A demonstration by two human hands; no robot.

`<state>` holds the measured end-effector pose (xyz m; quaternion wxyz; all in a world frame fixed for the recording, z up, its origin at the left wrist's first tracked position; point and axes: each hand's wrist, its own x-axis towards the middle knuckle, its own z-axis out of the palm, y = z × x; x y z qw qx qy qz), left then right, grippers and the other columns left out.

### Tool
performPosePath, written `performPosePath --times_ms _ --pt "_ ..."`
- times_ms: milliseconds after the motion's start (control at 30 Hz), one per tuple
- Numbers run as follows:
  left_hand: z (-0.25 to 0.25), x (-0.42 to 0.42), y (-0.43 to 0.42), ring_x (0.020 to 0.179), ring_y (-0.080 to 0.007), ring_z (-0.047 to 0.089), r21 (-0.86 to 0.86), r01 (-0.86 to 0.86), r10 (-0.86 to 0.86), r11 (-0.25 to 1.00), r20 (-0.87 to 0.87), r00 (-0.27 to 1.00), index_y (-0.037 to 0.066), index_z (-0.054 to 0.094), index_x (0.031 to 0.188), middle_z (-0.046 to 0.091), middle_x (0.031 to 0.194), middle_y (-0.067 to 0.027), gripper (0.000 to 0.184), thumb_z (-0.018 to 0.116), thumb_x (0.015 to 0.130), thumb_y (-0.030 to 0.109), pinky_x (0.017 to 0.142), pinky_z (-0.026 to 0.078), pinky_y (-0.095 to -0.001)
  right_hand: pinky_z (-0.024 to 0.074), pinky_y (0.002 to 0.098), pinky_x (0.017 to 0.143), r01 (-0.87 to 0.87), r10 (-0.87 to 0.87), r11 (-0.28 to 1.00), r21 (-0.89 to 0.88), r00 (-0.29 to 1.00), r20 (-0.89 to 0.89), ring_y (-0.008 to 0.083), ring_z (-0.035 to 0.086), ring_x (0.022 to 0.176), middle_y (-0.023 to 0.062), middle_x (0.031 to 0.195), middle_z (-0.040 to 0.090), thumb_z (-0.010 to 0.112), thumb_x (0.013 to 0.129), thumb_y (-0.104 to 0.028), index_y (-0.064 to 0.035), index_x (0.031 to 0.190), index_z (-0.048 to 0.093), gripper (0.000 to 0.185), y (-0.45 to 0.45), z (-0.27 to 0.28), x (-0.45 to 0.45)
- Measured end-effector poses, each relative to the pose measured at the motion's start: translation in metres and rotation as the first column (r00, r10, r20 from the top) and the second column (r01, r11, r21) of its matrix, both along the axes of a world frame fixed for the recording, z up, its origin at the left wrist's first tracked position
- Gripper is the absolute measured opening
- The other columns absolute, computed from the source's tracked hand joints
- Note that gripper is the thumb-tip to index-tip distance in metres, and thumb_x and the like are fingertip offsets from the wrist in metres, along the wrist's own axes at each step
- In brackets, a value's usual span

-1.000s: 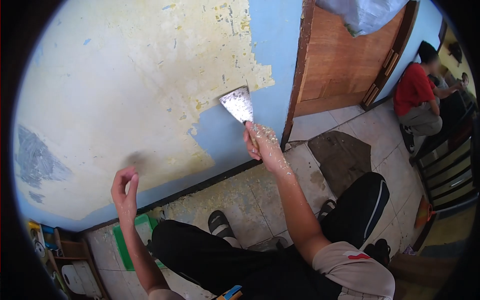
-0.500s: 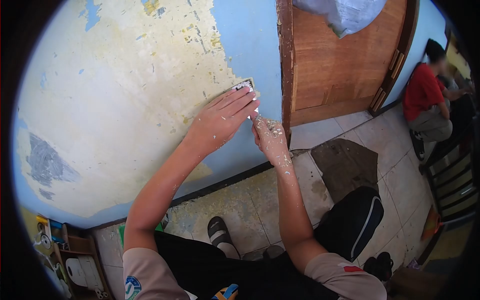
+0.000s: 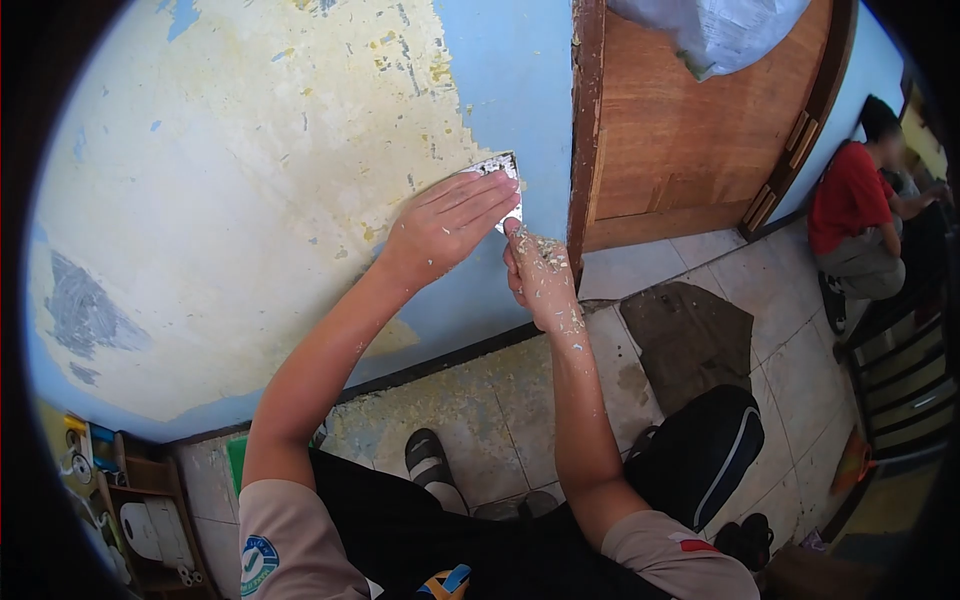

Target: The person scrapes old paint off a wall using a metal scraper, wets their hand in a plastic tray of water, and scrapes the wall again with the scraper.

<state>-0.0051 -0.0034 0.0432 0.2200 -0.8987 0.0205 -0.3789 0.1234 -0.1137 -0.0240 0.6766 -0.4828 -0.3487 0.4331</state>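
Note:
My right hand (image 3: pixel 542 272), dotted with paint flakes, is wrapped round the handle of a scraper (image 3: pixel 508 180). The metal blade lies against the wall (image 3: pixel 250 200), where the blue paint meets the bare cream patch. My left hand (image 3: pixel 445 222) lies over the blade with its fingers stretched out and side by side, hiding part of the metal. Most of the handle is hidden in my right hand.
A brown door (image 3: pixel 690 140) with a white bag (image 3: pixel 725 35) is to the right. Dark cloth (image 3: pixel 690 335) lies on the tiles. A person in a red shirt (image 3: pixel 850 195) crouches at far right near a black rack (image 3: pixel 905 370). A wooden shelf (image 3: pixel 145 500) stands at lower left.
My left hand has come up from the lower left onto the scraper blade. The blade has moved right to the blue paint edge, and the camera view has shifted slightly.

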Motion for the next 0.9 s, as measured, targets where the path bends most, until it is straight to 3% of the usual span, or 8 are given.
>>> performPosePath --times_ms 167,533,700,900 --pt "0.003 -0.003 0.002 0.119 -0.0207 0.066 0.038 -0.028 0.029 0.999 -0.019 0.999 0.008 0.072 0.118 0.070 0.126 -0.0046 0.037 0.066 0.082 0.008 0.104 0.053 -0.0371 0.0201 0.0244 0.037 0.000 0.000 1.000 0.004 1.000 -0.020 0.0063 0.031 0.040 -0.0035 0.051 0.038 0.057 0.103 -0.047 -0.0096 0.067 0.049 0.053 0.001 0.002 -0.005" --pt "0.006 -0.003 0.008 0.120 -0.0189 0.066 0.059 -0.048 0.048 0.997 -0.010 0.999 0.009 0.073 0.118 0.070 0.125 -0.0033 0.035 0.066 0.084 0.008 0.103 0.054 -0.0367 0.0201 0.0251 0.036 -0.034 0.035 0.999 0.024 0.997 -0.064 0.0068 0.031 0.040 -0.0033 0.052 0.038 0.056 0.103 -0.048 -0.0091 0.067 0.050 0.054 0.009 0.005 -0.007" --pt "0.034 0.006 0.009 0.122 -0.0220 0.065 0.033 -0.083 0.080 0.996 0.096 0.992 0.009 0.073 0.119 0.071 0.126 -0.0032 0.034 0.069 0.085 0.005 0.102 0.053 -0.0385 0.0193 0.0250 0.036 -0.054 0.054 0.998 0.043 0.998 -0.012 0.0068 0.031 0.040 -0.0028 0.052 0.037 0.057 0.102 -0.050 -0.0086 0.067 0.048 0.055 0.013 0.048 0.004" --pt "0.028 -0.001 0.000 0.119 -0.0216 0.066 0.017 -0.069 0.068 0.997 0.060 0.996 0.008 0.073 0.118 0.072 0.123 -0.0042 0.035 0.071 0.084 0.004 0.101 0.054 -0.0387 0.0197 0.0249 0.036 -0.062 0.062 0.998 0.021 0.998 -0.006 0.0071 0.031 0.040 -0.0033 0.053 0.035 0.056 0.103 -0.051 -0.0093 0.066 0.045 0.056 0.008 0.032 0.002"
